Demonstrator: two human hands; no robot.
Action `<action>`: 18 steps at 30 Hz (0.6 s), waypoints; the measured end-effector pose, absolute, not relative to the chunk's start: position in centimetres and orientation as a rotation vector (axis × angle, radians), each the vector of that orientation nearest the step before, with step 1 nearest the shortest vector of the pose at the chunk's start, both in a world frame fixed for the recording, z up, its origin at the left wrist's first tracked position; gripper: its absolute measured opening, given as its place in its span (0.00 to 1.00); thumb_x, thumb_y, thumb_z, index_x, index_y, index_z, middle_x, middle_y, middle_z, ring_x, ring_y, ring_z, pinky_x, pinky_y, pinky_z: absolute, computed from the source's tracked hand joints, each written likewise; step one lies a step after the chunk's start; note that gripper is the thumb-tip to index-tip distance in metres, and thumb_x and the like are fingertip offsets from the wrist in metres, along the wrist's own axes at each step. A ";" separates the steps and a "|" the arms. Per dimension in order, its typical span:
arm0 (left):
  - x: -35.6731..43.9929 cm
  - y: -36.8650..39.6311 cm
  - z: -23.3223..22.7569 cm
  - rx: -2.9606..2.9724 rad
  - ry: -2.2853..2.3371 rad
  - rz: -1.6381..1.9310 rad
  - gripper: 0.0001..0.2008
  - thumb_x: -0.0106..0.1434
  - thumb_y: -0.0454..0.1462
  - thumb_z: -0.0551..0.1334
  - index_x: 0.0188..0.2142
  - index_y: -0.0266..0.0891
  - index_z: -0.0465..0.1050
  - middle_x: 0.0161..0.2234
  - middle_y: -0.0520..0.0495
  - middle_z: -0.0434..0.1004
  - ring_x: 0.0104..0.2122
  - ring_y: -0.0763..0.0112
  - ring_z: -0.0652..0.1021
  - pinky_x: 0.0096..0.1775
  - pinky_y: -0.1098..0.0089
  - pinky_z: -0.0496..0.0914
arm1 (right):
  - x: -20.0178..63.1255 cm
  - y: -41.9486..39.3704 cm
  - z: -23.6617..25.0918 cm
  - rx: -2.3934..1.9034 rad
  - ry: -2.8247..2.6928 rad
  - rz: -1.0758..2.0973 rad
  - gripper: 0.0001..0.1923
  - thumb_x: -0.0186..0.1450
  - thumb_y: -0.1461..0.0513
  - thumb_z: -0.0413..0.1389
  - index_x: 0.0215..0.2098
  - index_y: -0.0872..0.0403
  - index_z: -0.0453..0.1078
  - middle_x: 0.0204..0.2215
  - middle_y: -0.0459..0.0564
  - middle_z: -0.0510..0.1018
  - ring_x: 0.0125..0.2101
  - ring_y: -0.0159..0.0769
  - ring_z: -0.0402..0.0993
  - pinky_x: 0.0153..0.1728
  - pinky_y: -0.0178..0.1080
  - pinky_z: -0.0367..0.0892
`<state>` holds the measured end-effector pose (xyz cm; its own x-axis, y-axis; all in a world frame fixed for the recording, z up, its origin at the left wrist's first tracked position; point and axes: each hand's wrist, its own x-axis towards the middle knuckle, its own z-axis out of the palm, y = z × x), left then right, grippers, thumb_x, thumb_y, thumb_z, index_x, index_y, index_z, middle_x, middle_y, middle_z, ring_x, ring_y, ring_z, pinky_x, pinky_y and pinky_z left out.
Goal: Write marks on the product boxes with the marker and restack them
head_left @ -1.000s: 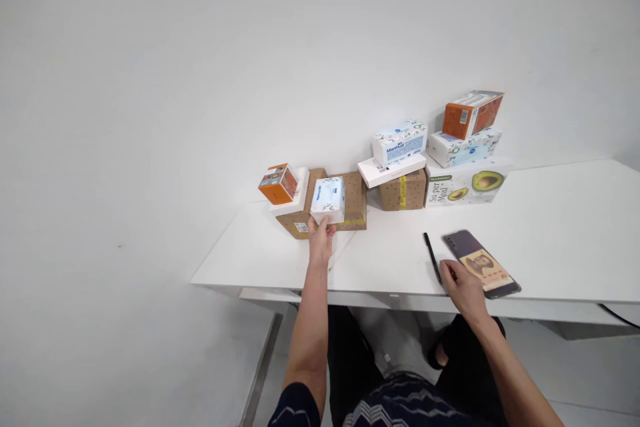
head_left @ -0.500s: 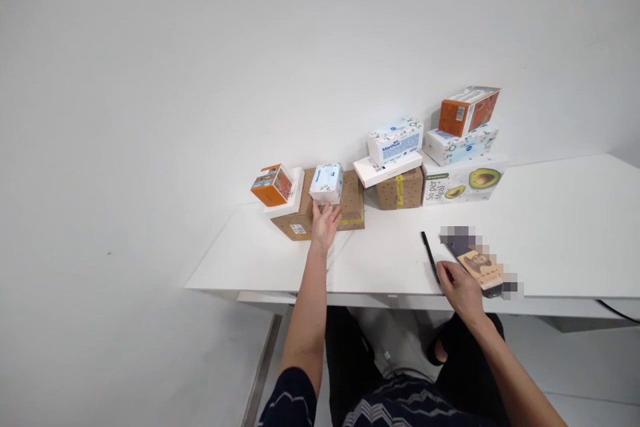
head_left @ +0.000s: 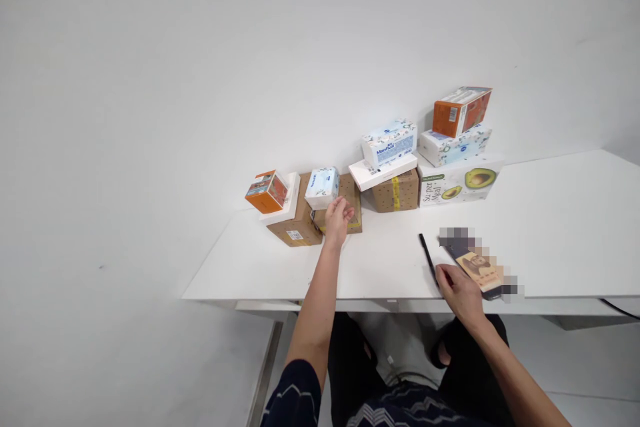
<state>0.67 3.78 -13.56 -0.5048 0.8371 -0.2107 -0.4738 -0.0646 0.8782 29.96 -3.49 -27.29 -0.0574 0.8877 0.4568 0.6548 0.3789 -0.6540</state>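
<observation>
My left hand is over the brown carton, by the front right corner of a small white-and-blue tissue pack. Its fingers are loosely bent and apart, holding nothing. The tissue pack lies on brown cartons, slightly turned. At the table's front edge rests my right hand, fingers curled around the lower end of a black pen; that end is hidden by the hand. Just right of it lies a dark phone-like item with a portrait picture, partly pixelated.
On the white table, an orange box sits on a white flat box at left. A tissue pack tops another flat box and carton. At right, an avocado-printed box bears another tissue pack and orange box.
My left hand has shifted right from the front of the tissue pack to its right corner, fingers bending a little more. My right hand and the pen stay in place. The view shifts slightly.
</observation>
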 end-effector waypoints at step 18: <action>5.9 3.9 -10.6 0.494 1.103 1.689 0.10 0.57 0.31 0.61 0.40 0.37 0.70 0.35 0.46 0.76 0.34 0.67 0.78 0.42 0.62 0.75 | 17.4 11.3 -8.3 -1.192 -1.825 -0.134 0.38 0.62 0.46 0.54 0.64 0.55 0.55 0.59 0.70 0.57 0.48 0.60 0.67 0.42 0.58 0.66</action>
<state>5.86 3.88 -10.63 -0.4008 0.8988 -0.1775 -0.5239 -0.0660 0.8492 17.38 11.32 -8.28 -0.1059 0.6684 0.7362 0.7691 0.5243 -0.3655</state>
